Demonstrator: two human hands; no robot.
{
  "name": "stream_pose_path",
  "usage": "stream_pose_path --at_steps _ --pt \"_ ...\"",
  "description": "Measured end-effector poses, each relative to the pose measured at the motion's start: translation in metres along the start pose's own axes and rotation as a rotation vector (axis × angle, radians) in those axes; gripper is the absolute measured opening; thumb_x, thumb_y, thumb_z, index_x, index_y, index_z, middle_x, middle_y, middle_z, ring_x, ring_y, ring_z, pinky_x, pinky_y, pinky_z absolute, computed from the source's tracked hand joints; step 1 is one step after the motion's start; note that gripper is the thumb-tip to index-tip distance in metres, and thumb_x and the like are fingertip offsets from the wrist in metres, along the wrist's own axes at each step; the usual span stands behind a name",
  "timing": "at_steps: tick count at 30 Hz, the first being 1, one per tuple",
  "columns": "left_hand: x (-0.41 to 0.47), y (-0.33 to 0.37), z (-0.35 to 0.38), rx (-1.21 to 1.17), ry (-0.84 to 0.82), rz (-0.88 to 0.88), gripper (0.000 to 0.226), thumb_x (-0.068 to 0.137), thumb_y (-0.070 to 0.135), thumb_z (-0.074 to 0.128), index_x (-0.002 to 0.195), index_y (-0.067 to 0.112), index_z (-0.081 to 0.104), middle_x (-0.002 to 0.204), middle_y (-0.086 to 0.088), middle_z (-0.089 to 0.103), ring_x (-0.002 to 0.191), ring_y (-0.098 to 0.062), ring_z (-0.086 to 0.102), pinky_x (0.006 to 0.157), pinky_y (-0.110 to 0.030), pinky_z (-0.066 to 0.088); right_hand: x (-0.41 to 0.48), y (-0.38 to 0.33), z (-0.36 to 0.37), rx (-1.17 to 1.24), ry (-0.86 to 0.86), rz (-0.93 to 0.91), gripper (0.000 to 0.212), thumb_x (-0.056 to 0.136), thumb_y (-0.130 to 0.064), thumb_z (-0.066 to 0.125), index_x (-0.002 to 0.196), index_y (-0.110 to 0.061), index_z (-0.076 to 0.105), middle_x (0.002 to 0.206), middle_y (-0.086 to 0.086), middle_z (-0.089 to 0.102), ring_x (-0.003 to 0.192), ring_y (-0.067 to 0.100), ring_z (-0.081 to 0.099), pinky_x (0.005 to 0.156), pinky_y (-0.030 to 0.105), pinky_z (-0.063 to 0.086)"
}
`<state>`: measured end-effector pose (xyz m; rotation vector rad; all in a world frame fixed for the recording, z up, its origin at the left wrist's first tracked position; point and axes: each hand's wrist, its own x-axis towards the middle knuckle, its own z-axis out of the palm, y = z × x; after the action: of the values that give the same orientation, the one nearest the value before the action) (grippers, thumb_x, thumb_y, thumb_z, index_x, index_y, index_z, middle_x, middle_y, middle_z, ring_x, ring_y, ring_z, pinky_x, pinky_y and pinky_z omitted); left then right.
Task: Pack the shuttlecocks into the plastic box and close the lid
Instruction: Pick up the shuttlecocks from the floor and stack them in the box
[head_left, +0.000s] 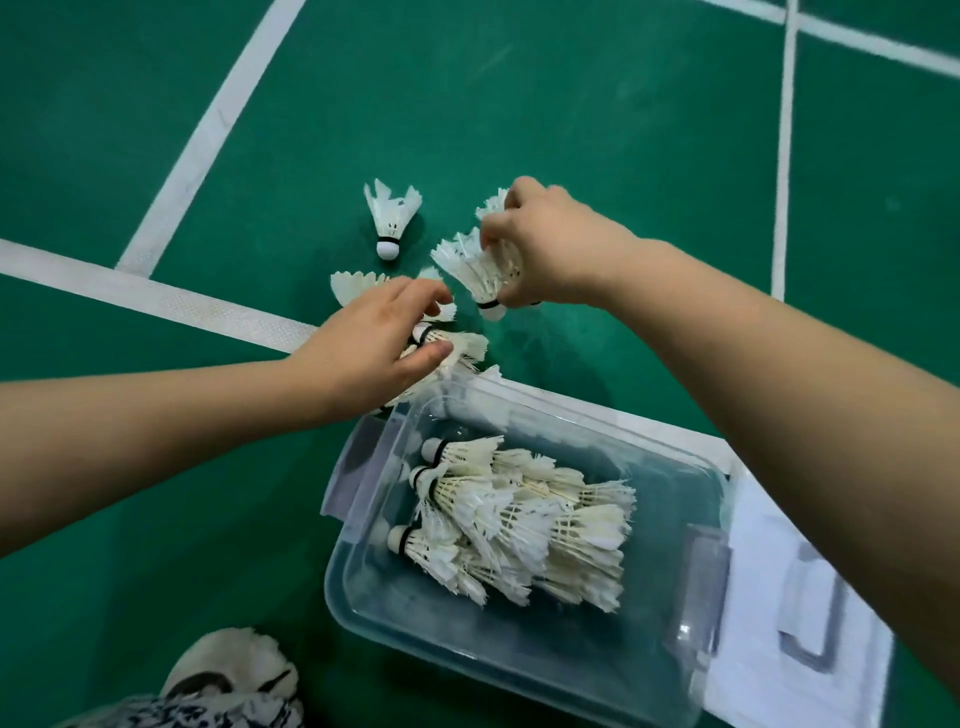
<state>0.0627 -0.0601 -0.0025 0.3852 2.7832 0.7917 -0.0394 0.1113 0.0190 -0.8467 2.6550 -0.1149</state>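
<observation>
Nearby, a lone shuttlecock (390, 221) sits near white court lines (156, 301).

Clear glossy plastic box (363, 587) at lower centre; white feathered shuttlecocks (524, 525) inside; matt green floor (597, 130) with worn white lines.
</observation>
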Motion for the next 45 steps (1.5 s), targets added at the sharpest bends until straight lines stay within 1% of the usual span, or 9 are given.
stream_pose_path --at_steps 14,18,24,27,31,35,38,41,45 --pt "-0.038 0.075 -0.019 -0.081 0.146 0.092 0.043 0.084 0.037 0.06 0.116 0.013 0.044 0.114 -0.002 0.046 0.095 -0.011 0.046 0.079 -0.026 0.036 -0.145 -0.035 -0.043 0.203 0.221 0.098 0.047 0.066 -0.039 0.073 0.108 -0.022 0.059 0.109 0.007 0.045 0.098 0.027 0.048 0.086 0.03 0.042" --pt "-0.044 0.097 -0.017 -0.373 -0.077 -0.054 0.074 0.059 0.059 0.062 0.117 0.018 0.04 0.112 0.001 0.056 0.103 -0.013 0.055 0.087 -0.032 0.046 -0.184 -0.045 -0.021 0.459 0.247 0.21 0.04 0.063 -0.035 0.078 0.096 -0.029 0.057 0.101 -0.004 0.042 0.089 0.012 0.045 0.065 0.015 0.031" --pt "-0.037 0.093 -0.008 -0.802 -0.382 -0.125 0.055 0.062 0.022 0.072 0.112 0.019 0.048 0.093 0.002 0.067 0.082 -0.009 0.066 0.071 -0.021 0.054 -0.204 -0.061 0.027 0.742 0.205 0.29 0.037 0.064 -0.039 0.076 0.087 -0.042 0.047 0.099 -0.01 0.044 0.082 0.0 0.046 0.066 0.001 0.032" --pt "-0.035 0.085 0.0 -0.692 -0.386 -0.142 0.055 0.056 0.031 0.076 0.105 0.025 0.051 0.091 0.0 0.068 0.079 -0.014 0.065 0.072 -0.031 0.055 -0.205 -0.061 0.045 0.768 0.14 0.3 0.046 0.065 -0.041 0.077 0.106 -0.037 0.055 0.102 -0.014 0.044 0.087 -0.001 0.045 0.067 -0.001 0.031" --pt "-0.031 0.076 0.009 -0.517 -0.376 -0.118 0.056 0.066 0.023 0.079 0.113 0.021 0.048 0.099 -0.002 0.067 0.097 -0.022 0.064 0.091 -0.044 0.05 -0.211 -0.054 0.059 0.821 0.145 0.319 0.039 0.065 -0.04 0.075 0.096 -0.049 0.052 0.102 -0.015 0.048 0.091 -0.002 0.048 0.071 -0.002 0.033" --pt "-0.026 0.069 0.011 -0.343 -0.338 -0.113 0.063 0.068 0.024 0.078 0.12 0.021 0.044 0.102 0.001 0.064 0.095 -0.019 0.062 0.088 -0.032 0.049 -0.221 -0.044 0.069 0.915 0.196 0.435 0.034 0.067 -0.042 0.072 0.094 -0.049 0.054 0.101 -0.02 0.049 0.091 -0.012 0.046 0.07 -0.003 0.034" --pt "-0.028 0.066 0.017 -0.091 -0.333 -0.053 0.071 0.071 0.026 0.076 0.13 0.02 0.036 0.105 0.002 0.056 0.092 -0.015 0.053 0.077 -0.022 0.038 -0.224 -0.042 0.076 0.992 0.251 0.503 0.031 0.07 -0.038 0.072 0.098 -0.039 0.057 0.092 -0.02 0.05 0.083 -0.003 0.049 0.072 0.014 0.04" --pt "-0.028 0.06 0.027 0.047 -0.349 0.013 0.07 0.074 0.024 0.073 0.131 0.017 0.034 0.121 -0.007 0.056 0.102 -0.02 0.051 0.073 -0.021 0.032 -0.224 -0.04 0.077 1.159 0.284 0.538 0.023 0.072 -0.037 0.07 0.093 -0.037 0.061 0.076 -0.019 0.057 0.075 0.006 0.053 0.074 0.027 0.046" --pt "-0.027 0.054 0.039 0.216 -0.384 0.057 0.062 0.08 0.014 0.065 0.13 0.011 0.029 0.123 -0.015 0.055 0.105 -0.027 0.051 0.072 -0.025 0.029 -0.223 -0.037 0.077 1.308 0.255 0.551 0.018 0.078 -0.03 0.066 0.096 -0.03 0.062 0.069 -0.018 0.057 0.072 0.008 0.054 0.066 0.022 0.044"
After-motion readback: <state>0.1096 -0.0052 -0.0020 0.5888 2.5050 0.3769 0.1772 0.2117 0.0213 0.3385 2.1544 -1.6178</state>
